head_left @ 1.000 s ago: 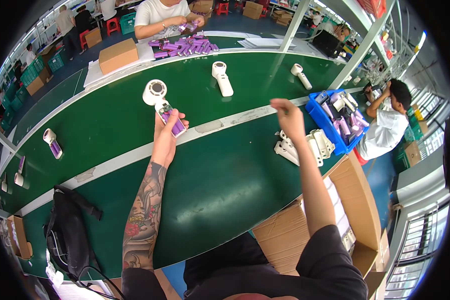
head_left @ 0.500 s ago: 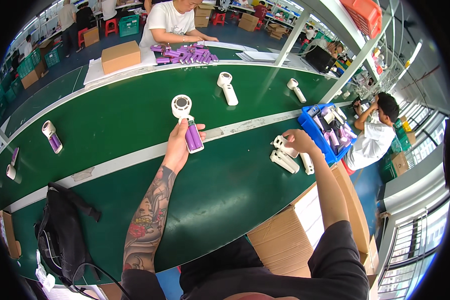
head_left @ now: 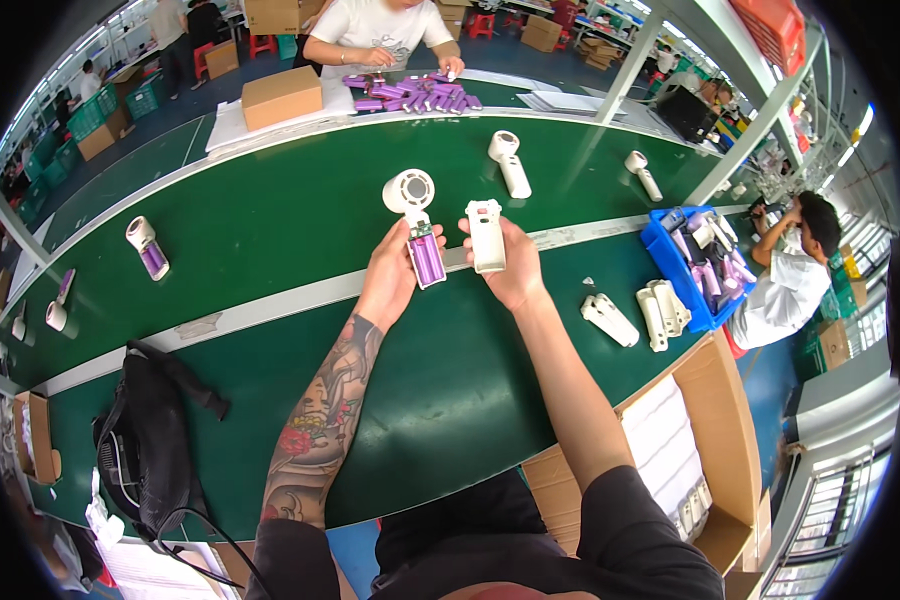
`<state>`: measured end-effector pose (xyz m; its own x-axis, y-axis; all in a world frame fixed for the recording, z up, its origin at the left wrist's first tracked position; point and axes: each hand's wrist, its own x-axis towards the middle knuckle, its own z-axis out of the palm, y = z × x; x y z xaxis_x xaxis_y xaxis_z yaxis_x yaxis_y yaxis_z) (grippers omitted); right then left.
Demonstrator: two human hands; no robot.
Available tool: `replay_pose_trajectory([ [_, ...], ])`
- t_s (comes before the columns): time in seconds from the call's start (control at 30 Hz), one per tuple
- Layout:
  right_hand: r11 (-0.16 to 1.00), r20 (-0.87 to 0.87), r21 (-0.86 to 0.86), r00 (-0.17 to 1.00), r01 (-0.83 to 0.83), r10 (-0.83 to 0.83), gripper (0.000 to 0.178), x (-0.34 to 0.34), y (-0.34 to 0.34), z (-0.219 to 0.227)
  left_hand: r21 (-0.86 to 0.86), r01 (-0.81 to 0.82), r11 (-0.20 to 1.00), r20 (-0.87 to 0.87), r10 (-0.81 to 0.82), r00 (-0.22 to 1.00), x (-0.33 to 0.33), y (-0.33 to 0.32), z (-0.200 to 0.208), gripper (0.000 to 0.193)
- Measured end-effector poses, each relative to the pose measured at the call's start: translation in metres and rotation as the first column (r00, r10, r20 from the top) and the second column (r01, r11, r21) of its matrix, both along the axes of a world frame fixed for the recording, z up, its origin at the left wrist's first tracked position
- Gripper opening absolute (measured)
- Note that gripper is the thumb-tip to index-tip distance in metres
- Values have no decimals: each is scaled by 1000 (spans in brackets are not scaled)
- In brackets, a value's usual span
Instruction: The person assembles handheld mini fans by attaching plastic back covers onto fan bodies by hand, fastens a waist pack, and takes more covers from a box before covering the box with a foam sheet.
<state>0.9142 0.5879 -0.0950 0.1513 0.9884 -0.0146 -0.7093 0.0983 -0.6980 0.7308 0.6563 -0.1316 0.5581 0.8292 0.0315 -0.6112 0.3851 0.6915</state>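
Observation:
My left hand [head_left: 391, 268] is closed round the handle of a white handheld fan [head_left: 408, 190]. Its handle lies uncovered, showing purple battery cells [head_left: 427, 262] and a small green circuit board. Close beside it on the right, my right hand [head_left: 519, 268] holds a white handle cover [head_left: 486, 236], its hollow inner side facing up. The fan and the cover are apart. More white handle covers [head_left: 610, 319] lie on the green bench to the right, several of them in a stack [head_left: 662, 312].
A blue bin [head_left: 715, 318] of purple and white parts stands at right. Other fans [head_left: 510, 165] lie along the green conveyor [head_left: 300, 190]. A black bag [head_left: 155, 440] rests at left; an open carton [head_left: 715, 400] is at lower right. Opposite, a co-worker handles purple battery packs [head_left: 415, 95].
My right hand has lifted a cover from the pile at right and brought it beside the fan. The head view has shifted, and the co-worker's hands have moved over the battery packs.

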Motion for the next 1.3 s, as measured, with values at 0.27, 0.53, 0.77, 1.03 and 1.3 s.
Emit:
replay_pose_trajectory([
  [0.27, 897, 838, 342, 342, 280, -426, 34, -50, 6, -19, 20, 7, 1000, -73, -6, 997, -1, -3, 0, 45],
  [0.53, 885, 929, 366, -59, 289, -365, 38, -65, -2, -5, 85, 34, 996, -89, -27, 996, 0, -5, 5, 47],
  [0.77, 876, 898, 432, -192, 213, -396, 42, -78, -14, -17, 209, -27, 977, -182, 66, 981, -3, -12, 17, 44],
  [1.03, 843, 857, 401, 178, 358, -483, 46, -84, -6, -33, 293, 9, 956, -320, 89, 943, -9, -3, 5, 47],
  [1.3, 945, 947, 185, 207, 270, -245, 44, -61, -10, -33, 665, -34, 746, -349, 351, 869, 2, -12, -2, 47],
])
